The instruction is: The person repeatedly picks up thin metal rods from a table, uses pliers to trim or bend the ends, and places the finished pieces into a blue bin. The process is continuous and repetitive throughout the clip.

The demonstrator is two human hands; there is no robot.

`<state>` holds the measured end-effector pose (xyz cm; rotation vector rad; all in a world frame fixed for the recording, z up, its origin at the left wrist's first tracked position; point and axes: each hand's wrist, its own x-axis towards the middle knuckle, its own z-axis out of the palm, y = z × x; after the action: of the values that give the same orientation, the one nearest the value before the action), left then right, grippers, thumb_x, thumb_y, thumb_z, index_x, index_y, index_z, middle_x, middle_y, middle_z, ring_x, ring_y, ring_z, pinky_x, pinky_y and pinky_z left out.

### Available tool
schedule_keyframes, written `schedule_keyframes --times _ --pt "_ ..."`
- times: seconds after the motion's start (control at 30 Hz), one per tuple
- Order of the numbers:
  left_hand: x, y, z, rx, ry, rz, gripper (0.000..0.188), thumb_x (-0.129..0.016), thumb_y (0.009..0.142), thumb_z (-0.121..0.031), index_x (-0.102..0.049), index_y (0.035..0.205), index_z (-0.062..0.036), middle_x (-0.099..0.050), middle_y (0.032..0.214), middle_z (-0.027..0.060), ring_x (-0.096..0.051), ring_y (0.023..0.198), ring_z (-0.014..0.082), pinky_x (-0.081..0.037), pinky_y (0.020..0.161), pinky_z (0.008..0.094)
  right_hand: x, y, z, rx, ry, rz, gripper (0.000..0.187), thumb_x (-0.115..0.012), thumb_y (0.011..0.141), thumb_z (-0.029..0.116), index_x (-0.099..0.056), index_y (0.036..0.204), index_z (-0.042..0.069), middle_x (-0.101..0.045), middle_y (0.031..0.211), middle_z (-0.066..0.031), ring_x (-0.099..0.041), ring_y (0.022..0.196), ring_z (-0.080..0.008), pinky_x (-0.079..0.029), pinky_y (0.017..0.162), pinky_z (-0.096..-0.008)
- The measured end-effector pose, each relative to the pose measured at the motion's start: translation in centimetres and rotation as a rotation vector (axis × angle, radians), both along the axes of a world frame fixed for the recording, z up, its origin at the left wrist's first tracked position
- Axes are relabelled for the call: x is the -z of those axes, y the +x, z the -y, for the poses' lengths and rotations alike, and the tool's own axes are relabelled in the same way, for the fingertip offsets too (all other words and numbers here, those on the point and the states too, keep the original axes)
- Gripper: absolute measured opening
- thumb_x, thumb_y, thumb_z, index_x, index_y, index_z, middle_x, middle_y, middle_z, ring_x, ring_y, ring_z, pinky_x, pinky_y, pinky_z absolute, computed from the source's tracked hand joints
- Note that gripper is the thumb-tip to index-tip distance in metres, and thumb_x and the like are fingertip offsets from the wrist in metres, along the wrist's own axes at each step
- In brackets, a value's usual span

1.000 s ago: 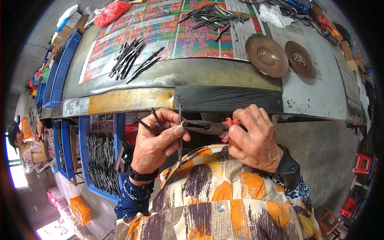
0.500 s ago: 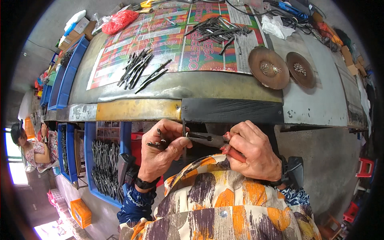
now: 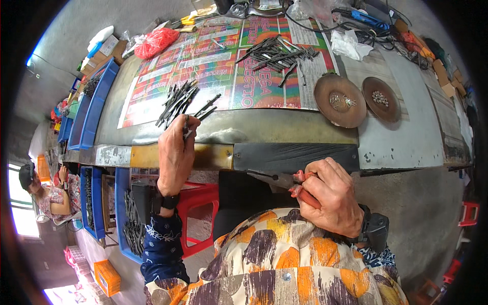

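Note:
My right hand [image 3: 331,197] is closed round the red handles of a pair of pliers [image 3: 268,177], whose jaws point left in front of the table edge. Whether the jaws grip anything is too small to tell. My left hand [image 3: 175,155] is raised over the table's front edge, fingers pinched on slender black metal pieces that are partly hidden by the fingers. Just beyond its fingertips lies a small pile of slender black pieces [image 3: 175,103], with a few more to its right. A larger pile of such pieces [image 3: 277,55] lies farther back on the printed sheet [image 3: 203,76].
Two round brown dishes [image 3: 325,114] with small metal parts stand at the right. A blue tray [image 3: 94,114] sits at the table's left end. Below it, a blue bin [image 3: 122,203] holds many black pieces, beside a red stool [image 3: 199,195]. Another person [image 3: 48,193] sits far left.
My left hand has moved from beside the pliers' jaws up and left to the near pile, with black pieces in its fingers. My right hand keeps the pliers, a little lower in view.

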<state>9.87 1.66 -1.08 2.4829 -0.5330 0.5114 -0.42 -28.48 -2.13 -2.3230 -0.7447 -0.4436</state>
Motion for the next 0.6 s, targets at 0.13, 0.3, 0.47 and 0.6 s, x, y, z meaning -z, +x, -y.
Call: schedule_keyframes --times 0.13,0.3,0.47,0.6 --pt "1.1 1.7 -0.2 -0.062 0.09 0.036 0.025 -0.063 0.079 0.009 -0.061 0.1 -0.0038 -0.064 0.091 0.0154 -0.065 0.081 0.0361 -0.051 0.068 0.0412 -0.1 0.2 0.1 -0.002 -0.006 -0.003 0.018 -0.076 0.073 0.008 -0.062 0.083 0.001 -0.057 0.094 -0.0121 -0.058 0.082 -0.0263 -0.047 0.069 -0.0387" --pt "1.6 2.6 -0.3 -0.057 0.164 0.066 0.037 -0.069 0.073 0.008 -0.065 0.106 -0.0087 -0.061 0.093 0.0132 -0.064 0.081 0.0369 -0.051 0.067 0.044 -0.3 0.2 0.4 -0.017 -0.035 -0.042 0.021 -0.076 0.072 0.009 -0.063 0.084 0.0 -0.057 0.095 -0.0131 -0.058 0.084 -0.0271 -0.047 0.069 -0.0393" --pt "2.0 3.2 -0.3 -0.066 0.237 0.086 0.037 -0.069 0.074 0.007 -0.065 0.107 -0.0087 -0.059 0.095 0.0123 -0.063 0.083 0.0362 -0.05 0.068 0.0438 -0.1 0.2 0.5 -0.026 -0.064 -0.055 0.021 -0.076 0.073 0.012 -0.063 0.086 0.001 -0.057 0.096 -0.0127 -0.057 0.085 -0.0261 -0.045 0.069 -0.0391" --pt "2.3 3.8 -0.5 -0.082 0.271 0.116 0.034 -0.068 0.073 0.007 -0.063 0.104 -0.0073 -0.059 0.096 0.0124 -0.063 0.083 0.036 -0.049 0.068 0.0441 -0.1 0.2 0.4 -0.024 -0.06 -0.062 0.022 -0.076 0.073 0.012 -0.064 0.087 0.001 -0.057 0.097 -0.0124 -0.056 0.085 -0.0256 -0.044 0.069 -0.0391"
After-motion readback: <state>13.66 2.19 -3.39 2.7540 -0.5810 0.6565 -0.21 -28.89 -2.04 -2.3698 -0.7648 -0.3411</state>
